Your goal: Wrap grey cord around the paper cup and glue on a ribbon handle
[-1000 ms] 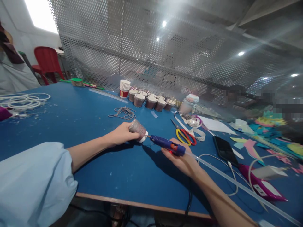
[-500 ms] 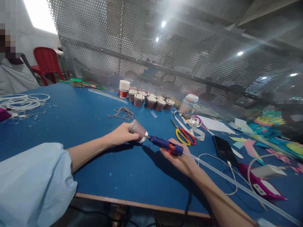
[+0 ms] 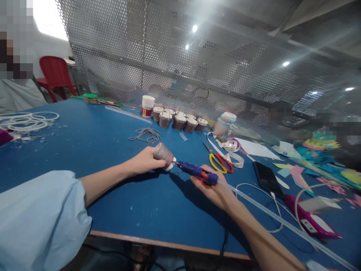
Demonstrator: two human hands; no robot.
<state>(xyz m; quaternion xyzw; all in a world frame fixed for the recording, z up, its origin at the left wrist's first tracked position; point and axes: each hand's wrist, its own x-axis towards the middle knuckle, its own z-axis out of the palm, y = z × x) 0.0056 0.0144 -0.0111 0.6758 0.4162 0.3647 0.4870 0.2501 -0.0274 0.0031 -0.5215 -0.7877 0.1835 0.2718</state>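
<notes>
My left hand (image 3: 146, 160) is closed around a paper cup (image 3: 163, 154) wrapped in greyish-brown cord, tilted on its side with its white end toward the right. In my right hand (image 3: 210, 186) is a dark blue hot glue gun (image 3: 194, 171), with a long clear glue stick (image 3: 270, 207) trailing from its back. The nozzle meets the cup near its white end; whether it touches the cord or the paper I cannot tell. Behind the cup lies a loose tangle of grey cord (image 3: 146, 134).
Several cord-wrapped cups (image 3: 179, 122) stand by the mesh screen, beside stacked paper cups (image 3: 148, 106). Scissors (image 3: 220, 162), a measuring tape (image 3: 237, 160), a phone (image 3: 266, 177) and a purple power strip (image 3: 313, 220) lie right. Coiled white cable (image 3: 31, 121) lies left. A person sits far left.
My hands, the cup and the glue gun hold almost the same position. At the far left, the other person has shifted slightly.
</notes>
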